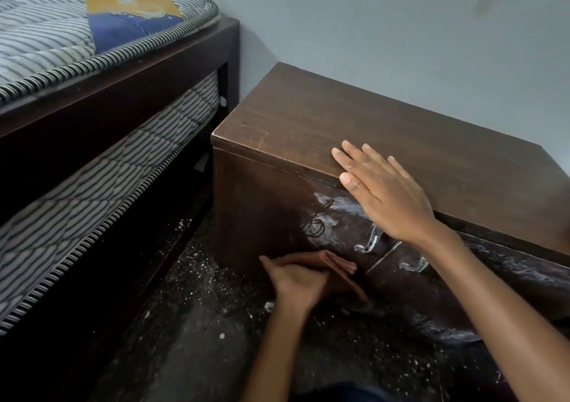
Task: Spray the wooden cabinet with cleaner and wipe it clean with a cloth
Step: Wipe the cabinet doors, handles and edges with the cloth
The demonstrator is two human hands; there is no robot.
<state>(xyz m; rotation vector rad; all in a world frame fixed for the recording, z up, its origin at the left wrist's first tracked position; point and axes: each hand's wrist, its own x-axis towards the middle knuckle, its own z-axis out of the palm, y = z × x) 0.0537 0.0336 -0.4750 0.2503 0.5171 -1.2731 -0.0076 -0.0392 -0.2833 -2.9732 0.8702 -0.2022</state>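
The dark wooden cabinet (pixel 385 130) stands against the wall, low and wide. White foamy cleaner streaks cover its front around two clear handles (pixel 368 241). My right hand (pixel 385 192) lies flat with straight fingers on the front edge of the cabinet top. My left hand (pixel 296 278) presses a folded reddish-brown cloth (pixel 333 266) against the lower part of the left door. The hand lies along the cloth with its fingers stretched forward. No spray bottle is in view.
A bed with a dark wooden frame (pixel 123 87) and a striped mattress (pixel 46 31) stands close on the left, leaving a narrow gap beside the cabinet. The dark floor (pixel 200 324) is speckled with white bits. A grey wall (pixel 370 16) rises behind.
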